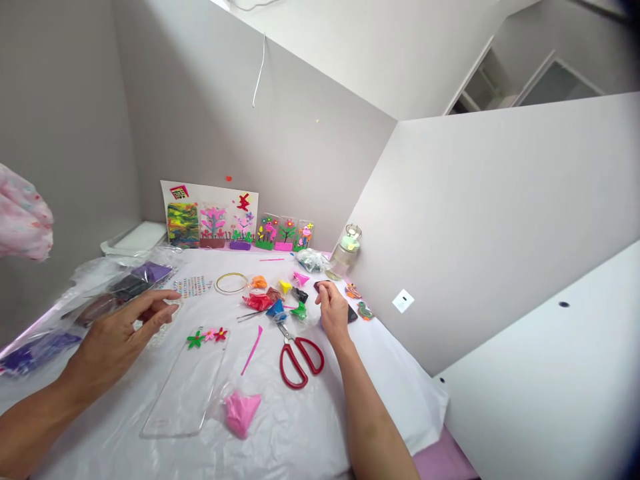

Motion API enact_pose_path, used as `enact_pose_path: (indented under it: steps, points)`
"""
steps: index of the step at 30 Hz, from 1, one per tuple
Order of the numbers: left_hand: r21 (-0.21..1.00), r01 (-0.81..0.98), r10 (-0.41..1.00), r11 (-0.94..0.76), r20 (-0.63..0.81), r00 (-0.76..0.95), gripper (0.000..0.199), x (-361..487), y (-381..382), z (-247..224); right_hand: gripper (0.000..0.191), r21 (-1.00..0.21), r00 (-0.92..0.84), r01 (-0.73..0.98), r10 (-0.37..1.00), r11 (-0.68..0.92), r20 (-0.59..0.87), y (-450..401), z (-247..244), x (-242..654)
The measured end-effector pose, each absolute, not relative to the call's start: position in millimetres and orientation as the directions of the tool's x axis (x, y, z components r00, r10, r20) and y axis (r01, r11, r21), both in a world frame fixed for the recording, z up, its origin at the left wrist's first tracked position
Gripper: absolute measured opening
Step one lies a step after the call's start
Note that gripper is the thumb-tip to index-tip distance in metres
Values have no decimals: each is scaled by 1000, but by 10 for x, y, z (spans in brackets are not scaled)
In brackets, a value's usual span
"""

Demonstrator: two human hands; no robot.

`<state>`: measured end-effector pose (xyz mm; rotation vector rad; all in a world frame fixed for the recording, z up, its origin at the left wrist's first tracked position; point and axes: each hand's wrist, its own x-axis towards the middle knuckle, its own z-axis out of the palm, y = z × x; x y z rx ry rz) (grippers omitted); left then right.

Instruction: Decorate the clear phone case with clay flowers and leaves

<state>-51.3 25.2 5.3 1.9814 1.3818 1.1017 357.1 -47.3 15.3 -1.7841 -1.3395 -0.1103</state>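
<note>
My left hand (117, 337) hovers over the left of the table, thumb and forefinger apart with nothing between them. Beside it lies a clear plastic phone case (173, 400), with a green clay flower (195, 339), a pink one (210, 335) and a red one (221, 335) along its far edge. My right hand (331, 305) is closed, fingers curled, over a dark flat object (353, 314) that looks like a phone. Whatever its fingertips pinch is hidden. Red-handled scissors (295, 357) lie just left of my right forearm. A pink clay strip (252, 350) rests between case and scissors.
A pink clay packet (242, 412) lies near the front. Several coloured clay lumps, tweezers (253, 315) and a gold ring (232, 283) spread mid-table. Decorated panels (267, 232) lean at the back wall. A glass bottle (343, 257) stands right; plastic bags (125, 287) lie left.
</note>
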Motion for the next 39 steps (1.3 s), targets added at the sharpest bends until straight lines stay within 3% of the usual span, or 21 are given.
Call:
enact_pose_path:
  steps: [6, 10, 15, 22, 28, 34, 39]
  points:
    - [772, 515, 924, -374, 360, 132, 72, -471, 209, 130, 34, -546, 314, 838, 796, 25, 517, -461, 100, 3494]
    - [782, 506, 929, -362, 346, 130, 67, -471, 229, 105, 19, -477, 109, 862, 855, 174, 508, -497, 88, 3298]
    - [785, 472, 913, -402, 380, 147, 52, -502, 288, 5, 37, -402, -97, 865, 887, 299, 451, -538, 49, 3142]
    - [821, 439, 926, -367, 368, 85, 48, -260, 32, 83, 17, -430, 19, 878, 884, 208, 466, -541, 42, 3033]
    - [798, 301, 846, -523, 443, 296, 36, 62, -281, 86, 19, -433, 18, 880, 899, 193, 437, -593, 82, 2793]
    - [784, 329, 847, -526, 446, 290, 36, 12, -237, 64, 22, -429, 40, 896, 943, 112, 331, -626, 73, 2908]
    - [802, 343, 871, -489, 431, 234, 39, -37, -182, 34, 29, -527, 88, 845, 949, 89, 302, -580, 40, 2928]
